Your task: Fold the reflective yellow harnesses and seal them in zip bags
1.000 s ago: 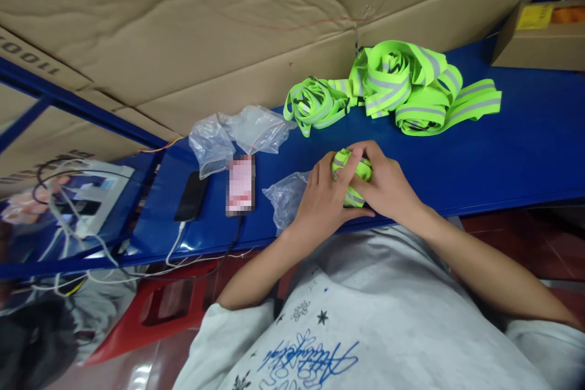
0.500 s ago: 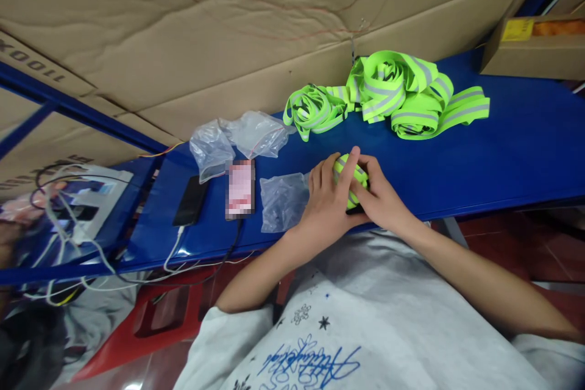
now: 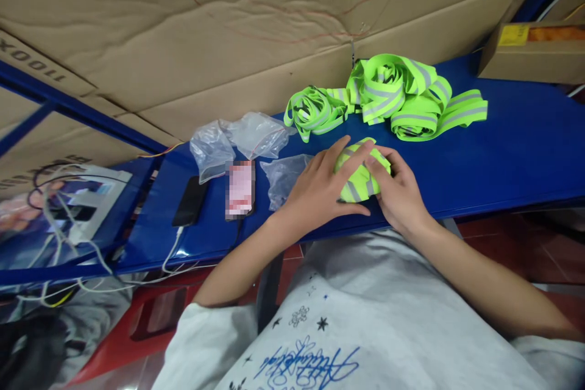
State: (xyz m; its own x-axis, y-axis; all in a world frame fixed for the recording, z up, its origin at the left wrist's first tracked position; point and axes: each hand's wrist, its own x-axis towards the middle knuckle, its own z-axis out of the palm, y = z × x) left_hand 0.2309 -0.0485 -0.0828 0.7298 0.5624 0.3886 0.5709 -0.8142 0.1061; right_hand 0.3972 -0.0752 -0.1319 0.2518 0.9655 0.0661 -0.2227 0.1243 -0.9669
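Note:
Between my two hands, over the front of the blue table, is a bundled neon-yellow reflective strap with grey stripes. My left hand lies across its left side and top, fingers curved over it. From the right, my right hand grips the bundle's edge with thumb and fingers. Part of the strap is hidden under my fingers. A clear plastic bag lies flat just left of my left hand, partly covered by it. Behind my hands sit several more rolled reflective straps.
Two crumpled plastic bags lie at the back left. Nearer are a black phone on a white cable and a second phone with a blurred screen. A cardboard box stands at the far right of the blue table.
The strap bundle has shifted slightly and shows more of its striped surface. My left hand has spread more over it and covers more of the nearby plastic bag.

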